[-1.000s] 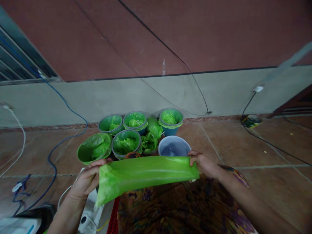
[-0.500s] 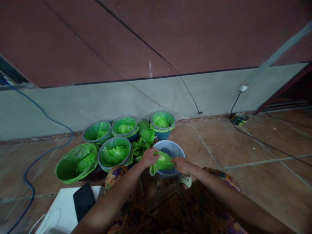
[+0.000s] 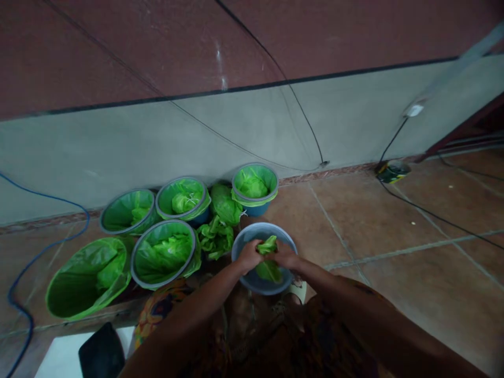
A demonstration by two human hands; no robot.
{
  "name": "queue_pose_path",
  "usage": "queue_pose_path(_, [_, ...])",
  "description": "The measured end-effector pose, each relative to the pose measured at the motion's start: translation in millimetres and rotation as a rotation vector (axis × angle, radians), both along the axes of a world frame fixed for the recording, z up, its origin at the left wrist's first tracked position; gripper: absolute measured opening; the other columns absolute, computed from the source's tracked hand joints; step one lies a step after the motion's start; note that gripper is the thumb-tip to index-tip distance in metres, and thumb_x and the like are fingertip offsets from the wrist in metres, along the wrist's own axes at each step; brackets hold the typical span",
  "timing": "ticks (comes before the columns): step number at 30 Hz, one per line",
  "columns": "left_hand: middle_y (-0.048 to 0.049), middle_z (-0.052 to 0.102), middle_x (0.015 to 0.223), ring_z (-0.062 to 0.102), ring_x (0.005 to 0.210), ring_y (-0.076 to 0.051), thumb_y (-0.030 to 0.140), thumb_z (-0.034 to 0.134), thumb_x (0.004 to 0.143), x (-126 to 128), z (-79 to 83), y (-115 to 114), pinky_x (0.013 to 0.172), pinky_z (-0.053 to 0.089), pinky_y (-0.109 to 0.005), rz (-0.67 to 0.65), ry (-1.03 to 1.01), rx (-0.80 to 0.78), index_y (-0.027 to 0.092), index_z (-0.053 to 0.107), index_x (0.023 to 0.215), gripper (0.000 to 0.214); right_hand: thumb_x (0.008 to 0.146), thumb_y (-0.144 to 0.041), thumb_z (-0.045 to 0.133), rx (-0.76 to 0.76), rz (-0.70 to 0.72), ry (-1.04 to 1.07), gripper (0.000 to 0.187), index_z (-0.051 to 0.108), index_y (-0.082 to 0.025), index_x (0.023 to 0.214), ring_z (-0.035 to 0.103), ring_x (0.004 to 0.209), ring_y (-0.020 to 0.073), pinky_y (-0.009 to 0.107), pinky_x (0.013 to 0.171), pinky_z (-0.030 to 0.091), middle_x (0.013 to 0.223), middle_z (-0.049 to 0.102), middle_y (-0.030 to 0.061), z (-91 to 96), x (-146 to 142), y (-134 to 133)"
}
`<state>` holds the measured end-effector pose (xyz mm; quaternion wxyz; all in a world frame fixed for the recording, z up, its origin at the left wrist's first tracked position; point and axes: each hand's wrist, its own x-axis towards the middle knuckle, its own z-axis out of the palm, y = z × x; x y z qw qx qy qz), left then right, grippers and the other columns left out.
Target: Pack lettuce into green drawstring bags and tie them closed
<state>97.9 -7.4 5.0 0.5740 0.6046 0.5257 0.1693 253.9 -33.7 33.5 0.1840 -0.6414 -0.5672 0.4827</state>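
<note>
The green bag has changed its shape very much. One second ago it was pulled out long and flat between two hands held wide apart, above the lap; now it is a small bunch, and it is inside the grey bucket, below the rim level or very near to it. The left hand and the right hand have come close together, and both are closed around the bunch, with a narrow grip. Whether the fingertips touch each other I cannot tell, because the plastic and the knuckles hide them. One part of the bag hangs down from the hands into the bucket (if it touches the bottom, this is not clear).

For the work, I judge that the spreading of the bag is over and the gathering is in hand; the bag is not yet released.

Just to the left of the bucket lies a heap of loose green plastic, and behind this heap a stuffed green bag. A lined blue bucket stands near the wall, with green plastic inside.
</note>
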Motion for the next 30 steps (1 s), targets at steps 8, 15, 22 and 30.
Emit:
queue_pose_path(8, [-0.0079,0.069,0.091,0.064,0.088,-0.024,0.015,0.065,0.066,-29,24.8,25,0.075,0.048,-0.029,-0.289,0.517,0.219,0.014,0.066,0.091,0.026,0.073,-0.006,0.056,-0.002,0.155,-0.582,0.035,0.068,-0.013,0.105,0.066,0.095,0.0254,0.03,0.08,0.047,0.094,0.072,0.0151,4.7,45,21])
queue_pose_path(15, [-0.0153,0.069,0.101,0.065,0.097,-0.027,0.013,0.052,0.077,-48,27.2,28,0.079,0.046,-0.03,-0.234,0.782,0.231,0.01,0.062,0.101,0.026,0.053,-0.015,0.073,-0.5,0.309,-0.516,0.014,0.061,-0.015,0.047,0.067,0.06,0.0283,0.041,0.065,0.052,0.044,0.059,0.0073,6.3,75,2])
queue_pose_path(22, [-0.0094,0.069,0.095,0.065,0.093,-0.023,0.023,0.055,0.082,-43,36.9,26,0.078,0.045,-0.028,-0.225,0.68,0.256,0.014,0.063,0.094,0.017,0.042,-0.024,0.086,0.001,0.158,-0.38,0.073,0.069,-0.021,0.113,0.059,0.111,0.0345,0.045,0.097,0.043,0.114,0.068,0.0132,22.7,85,8])
queue_pose_path(30, [-0.0075,0.069,0.085,0.065,0.083,-0.022,0.042,0.06,0.081,-24,34.5,17,0.073,0.048,-0.031,0.012,0.262,0.094,0.012,0.06,0.111,0.042,0.083,-0.022,0.056,0.083,0.335,-0.216,0.016,0.071,-0.017,0.081,0.064,0.088,0.0212,0.03,0.085,0.045,0.082,0.07,0.0067,18.0,20,6])
